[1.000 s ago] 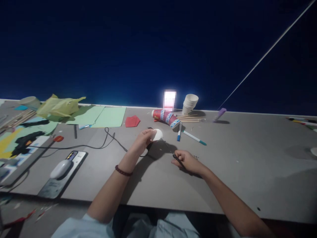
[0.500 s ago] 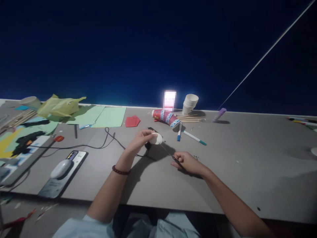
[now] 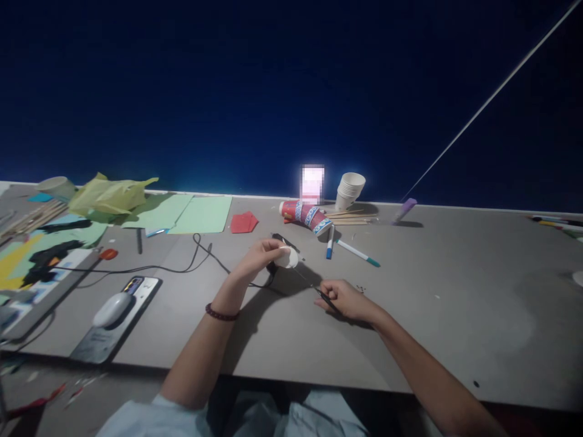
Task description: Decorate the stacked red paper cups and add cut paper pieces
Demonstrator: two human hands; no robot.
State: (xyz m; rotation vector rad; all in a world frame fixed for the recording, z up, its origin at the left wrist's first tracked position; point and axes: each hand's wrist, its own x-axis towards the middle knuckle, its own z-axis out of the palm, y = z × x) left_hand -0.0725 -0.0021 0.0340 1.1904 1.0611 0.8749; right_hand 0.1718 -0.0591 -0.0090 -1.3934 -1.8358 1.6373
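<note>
My left hand [image 3: 264, 255] pinches a small white paper disc [image 3: 288, 257] by its left edge, above the table. In my right hand [image 3: 341, 296] is a pair of scissors [image 3: 327, 298] with dark handles, partly hidden by my fingers. Its thin metal blades point up and left to the disc's lower right edge; whether they touch it is hard to tell. Behind the disc lies a dark object [image 3: 286, 241], partly covered by my left hand. Beyond it a red and blue patterned paper cup piece [image 3: 306, 216] rests on its side.
Markers [image 3: 357, 252], wooden sticks [image 3: 355, 217] and stacked paper cups [image 3: 350, 190] lie beyond my hands, with a purple glue stick [image 3: 404, 210] farther right. Red paper [image 3: 244, 222], green sheets [image 3: 203, 215], a black cable [image 3: 159, 267], a phone [image 3: 91, 346] and a power strip [image 3: 59, 291] are leftward.
The white disc has tilted slightly in my left hand, and its outline looks a little different. My right hand and the scissors have barely moved.
</note>
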